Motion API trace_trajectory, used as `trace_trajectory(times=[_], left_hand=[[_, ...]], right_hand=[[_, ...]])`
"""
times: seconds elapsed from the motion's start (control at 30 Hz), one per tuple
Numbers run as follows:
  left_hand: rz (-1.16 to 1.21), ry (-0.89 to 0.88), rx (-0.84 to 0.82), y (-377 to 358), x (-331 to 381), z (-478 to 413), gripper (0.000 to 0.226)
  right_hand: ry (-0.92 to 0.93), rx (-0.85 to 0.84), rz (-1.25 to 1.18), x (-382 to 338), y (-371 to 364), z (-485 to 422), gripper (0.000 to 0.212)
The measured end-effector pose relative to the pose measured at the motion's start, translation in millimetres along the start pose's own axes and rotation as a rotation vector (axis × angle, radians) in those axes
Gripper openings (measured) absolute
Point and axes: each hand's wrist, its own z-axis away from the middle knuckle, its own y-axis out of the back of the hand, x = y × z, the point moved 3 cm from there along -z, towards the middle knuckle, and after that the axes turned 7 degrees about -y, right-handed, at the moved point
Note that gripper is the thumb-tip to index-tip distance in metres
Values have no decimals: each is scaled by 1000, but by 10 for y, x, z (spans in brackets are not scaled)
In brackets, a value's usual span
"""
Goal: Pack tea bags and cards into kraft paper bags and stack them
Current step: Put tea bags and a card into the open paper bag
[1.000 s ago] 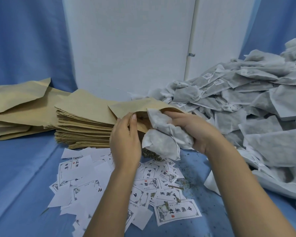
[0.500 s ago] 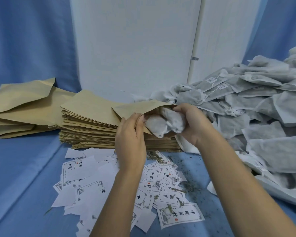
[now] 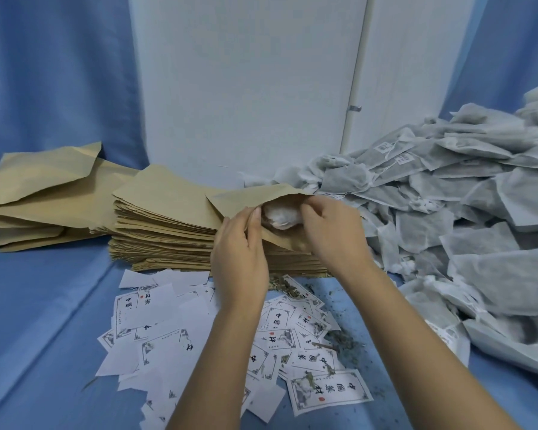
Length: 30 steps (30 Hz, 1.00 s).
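Observation:
A kraft paper bag (image 3: 246, 198) lies open on top of a thick stack of flat kraft bags (image 3: 168, 234). My left hand (image 3: 241, 252) pinches the near edge of the bag's mouth. My right hand (image 3: 330, 231) has its fingers curled at the mouth, pushing white tea bags (image 3: 280, 215) inside; only their bunched end shows. White printed cards (image 3: 174, 321) lie scattered on the blue cloth below my hands. A big heap of grey-white tea bags (image 3: 448, 206) fills the right side.
A looser pile of kraft bags (image 3: 44, 193) sits at the far left. Loose tea crumbs (image 3: 339, 336) litter the cloth (image 3: 44, 305) among the cards. A white panel (image 3: 246, 88) stands behind the stack, with blue curtain either side.
My right hand has pushed the tea bags from outside the mouth deep into the kraft bag. My left hand has kept hold of the bag's edge.

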Motion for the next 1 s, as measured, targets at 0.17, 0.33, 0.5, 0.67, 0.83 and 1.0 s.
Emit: trace_trajectory(times=[0.17, 0.33, 0.5, 0.67, 0.83, 1.0], left_hand=[[24, 14, 34, -11, 0, 54, 40], [-14, -39, 95, -26, 60, 96, 48], [-42, -42, 98, -18, 62, 104, 57], [-17, 30, -50, -96, 32, 64, 45], [78, 88, -92, -121, 45, 84, 27], [88, 37, -56, -60, 112, 31, 21]], right_hand=[[98, -229, 11, -43, -137, 7, 30], [74, -406, 226, -102, -453, -207, 29], [115, -440, 341, -184, -582, -335, 24], [69, -63, 156, -70, -434, -156, 18], [-75, 475, -382, 360, -118, 160, 18], [-468, 358, -329, 1013, -219, 117, 13]])
